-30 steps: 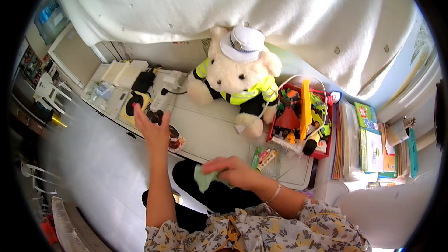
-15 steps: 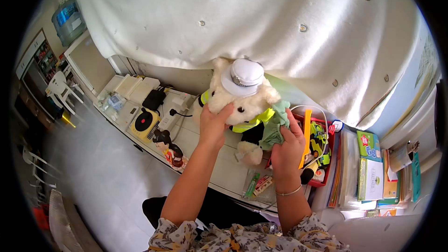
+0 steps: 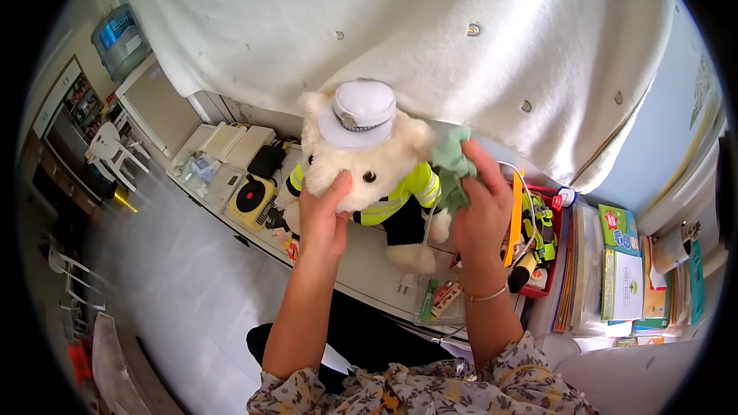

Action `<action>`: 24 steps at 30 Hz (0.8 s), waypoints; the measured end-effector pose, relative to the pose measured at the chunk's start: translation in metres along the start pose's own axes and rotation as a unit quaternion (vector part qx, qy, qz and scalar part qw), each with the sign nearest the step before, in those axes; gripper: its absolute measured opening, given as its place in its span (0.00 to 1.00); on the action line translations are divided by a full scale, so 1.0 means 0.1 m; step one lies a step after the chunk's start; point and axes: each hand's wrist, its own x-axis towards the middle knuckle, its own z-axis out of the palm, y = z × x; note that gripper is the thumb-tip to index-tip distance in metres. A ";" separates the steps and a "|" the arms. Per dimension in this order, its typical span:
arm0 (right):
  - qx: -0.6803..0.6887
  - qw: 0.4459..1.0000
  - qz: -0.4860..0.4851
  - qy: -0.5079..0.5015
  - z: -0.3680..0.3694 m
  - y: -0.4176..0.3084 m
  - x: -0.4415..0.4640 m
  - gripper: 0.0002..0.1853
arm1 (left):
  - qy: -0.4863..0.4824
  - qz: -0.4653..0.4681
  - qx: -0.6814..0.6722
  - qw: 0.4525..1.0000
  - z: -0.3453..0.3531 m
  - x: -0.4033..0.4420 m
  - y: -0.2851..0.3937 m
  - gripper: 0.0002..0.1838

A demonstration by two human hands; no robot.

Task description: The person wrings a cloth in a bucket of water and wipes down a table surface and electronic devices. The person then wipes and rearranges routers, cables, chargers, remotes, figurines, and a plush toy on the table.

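Observation:
A cream teddy bear [image 3: 396, 138] in a white peaked cap [image 3: 358, 114] and a yellow-and-black reflective jacket [image 3: 419, 184] sits upright on the white counter. My left hand [image 3: 323, 219] grips the bear at the lower part of its face, thumb over the muzzle and fingers underneath. To the right of the bear, my right hand [image 3: 484, 204] pinches a crumpled green cloth [image 3: 453, 157], which hangs slightly apart from the bear's head.
A red bin [image 3: 542, 284] of toys stands right of my right hand, beside upright books [image 3: 623, 277]. Small packets [image 3: 442, 298] lie near the counter's front edge. Leftward are a doll [image 3: 280, 230], a yellow record-player-like item [image 3: 252, 196] and a black pouch [image 3: 267, 160]. A white blanket [image 3: 430, 46] hangs behind.
The bear has shifted left and turned more upright, showing more of its jacket. My right hand has drawn the green cloth away from the bear's side, up and to the right.

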 end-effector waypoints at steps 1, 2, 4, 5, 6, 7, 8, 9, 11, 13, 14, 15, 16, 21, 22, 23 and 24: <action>-0.051 0.998 -0.029 -0.034 0.08 -0.10 0.10 0.25 | 0.001 0.002 0.000 1.000 -0.06 0.01 -0.04 0.37; -0.102 0.991 -0.059 -0.067 0.17 -0.19 0.21 0.25 | -0.008 0.002 -0.014 1.000 -0.13 0.02 -0.10 0.38; -0.049 0.996 -0.013 -0.079 0.31 -0.14 0.50 0.25 | -0.019 0.003 -0.026 0.999 -0.23 0.01 -0.18 0.38; 0.004 0.995 0.033 -0.089 0.37 -0.12 0.64 0.25 | -0.033 0.004 -0.036 0.999 -0.28 -0.01 -0.21 0.39; 0.004 0.996 0.033 -0.088 0.42 -0.10 0.78 0.25 | -0.045 0.004 -0.047 0.998 -0.32 -0.03 -0.24 0.40; 0.051 0.994 0.049 -0.080 0.45 -0.09 0.91 0.24 | -0.054 0.000 -0.044 0.998 -0.37 -0.05 -0.26 0.40; 0.098 0.990 0.065 -0.072 0.49 -0.09 0.97 0.24 | -0.055 0.001 -0.045 0.997 -0.42 -0.07 -0.29 0.40; 0.079 0.993 0.060 -0.070 0.54 -0.13 0.97 0.23 | -0.071 0.012 -0.059 0.996 -0.46 -0.09 -0.31 0.40; 0.047 0.996 0.019 -0.068 0.57 -0.05 0.99 0.23 | -0.085 0.015 -0.071 0.994 -0.55 -0.10 -0.31 0.41; 0.016 0.997 -0.019 -0.068 0.49 0.01 0.96 0.22 | -0.128 0.061 -0.099 0.985 -0.67 -0.10 -0.29 0.40; 0.013 0.998 -0.018 -0.063 0.44 0.02 0.95 0.22 | -0.129 0.055 -0.101 0.985 -0.72 -0.10 -0.28 0.40; -0.025 0.996 -0.034 -0.073 0.38 0.03 0.93 0.22 | -0.122 0.072 -0.115 0.983 -0.78 -0.11 -0.27 0.41; -0.062 0.993 -0.049 -0.084 0.32 0.04 0.91 0.22 | -0.115 0.091 -0.129 0.981 -0.83 -0.13 -0.26 0.41; -0.268 0.948 -0.104 -0.138 0.03 0.12 0.75 0.22 | -0.175 0.159 -0.141 0.962 -0.92 -0.17 -0.07 0.38; -0.321 0.928 -0.075 -0.173 -0.06 0.16 0.72 0.22 | -0.192 0.170 -0.134 0.957 -0.85 -0.20 0.00 0.37; -0.446 0.862 -0.085 -0.226 -0.23 0.26 0.72 0.19 | -0.198 0.174 -0.134 0.955 -0.81 -0.24 0.05 0.36; -0.491 0.833 -0.084 -0.242 -0.29 0.28 0.66 0.15 | -0.200 0.177 -0.138 0.954 -0.80 -0.29 0.10 0.35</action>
